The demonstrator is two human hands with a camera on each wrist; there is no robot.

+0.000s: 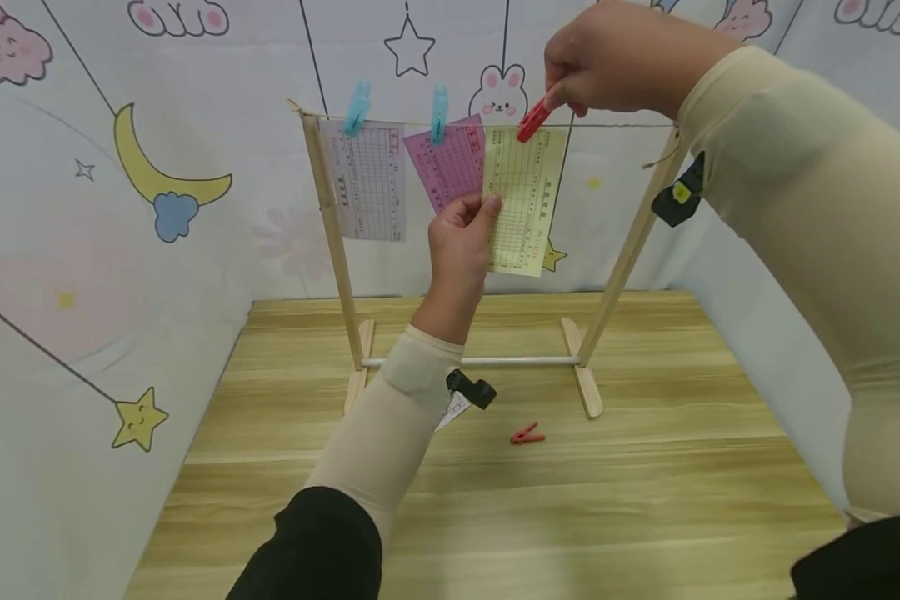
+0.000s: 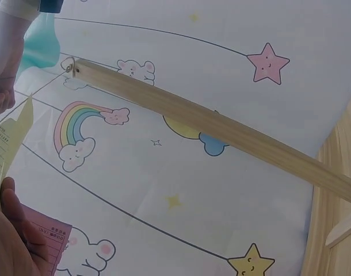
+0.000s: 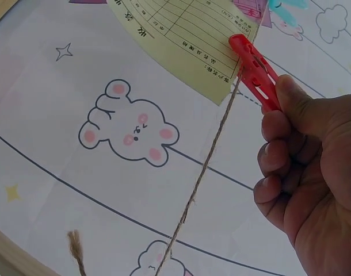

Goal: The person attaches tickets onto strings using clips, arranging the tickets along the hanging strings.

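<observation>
A beige fabric sleeve (image 1: 787, 217) is filling the right foreground; the right hand (image 1: 607, 62) is pinching a red plastic clothespin (image 1: 534, 122) at a yellow rectangular paper form's (image 1: 528, 200) upper edge. The left hand (image 1: 461, 242) is pinching that form's left edge beneath the brown twine (image 1: 622, 126), well short of the right end

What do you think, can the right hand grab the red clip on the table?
Probably not right away: the right hand is pinching another red clip up at the string. Nothing seems to cover the lower clip, though, so the way down looks free if that hand lets go.
</observation>
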